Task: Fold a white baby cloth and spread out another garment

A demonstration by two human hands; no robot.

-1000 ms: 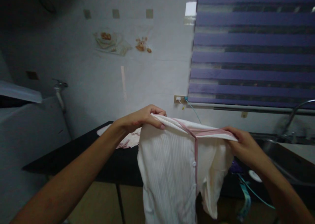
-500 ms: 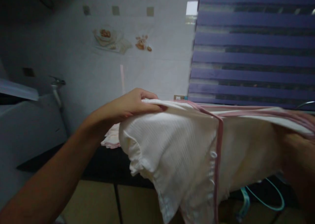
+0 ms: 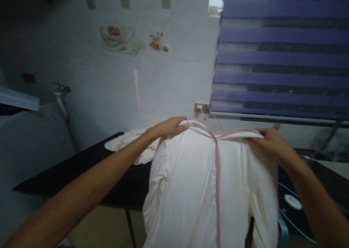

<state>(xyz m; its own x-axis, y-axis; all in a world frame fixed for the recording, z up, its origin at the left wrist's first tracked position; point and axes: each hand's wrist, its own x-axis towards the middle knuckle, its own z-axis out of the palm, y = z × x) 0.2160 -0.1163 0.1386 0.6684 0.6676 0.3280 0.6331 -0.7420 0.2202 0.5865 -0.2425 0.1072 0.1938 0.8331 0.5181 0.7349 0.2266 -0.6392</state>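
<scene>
The left hand (image 3: 169,127) and the right hand (image 3: 269,143) each pinch a top corner of the white shirt (image 3: 207,182), which flapped up wide a moment ago and now hangs down flat in front of the black table (image 3: 81,168)

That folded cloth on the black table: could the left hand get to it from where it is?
Probably yes. The left hand grips the white shirt just beside the folded cloth, nothing between, though it must let go first.
</scene>
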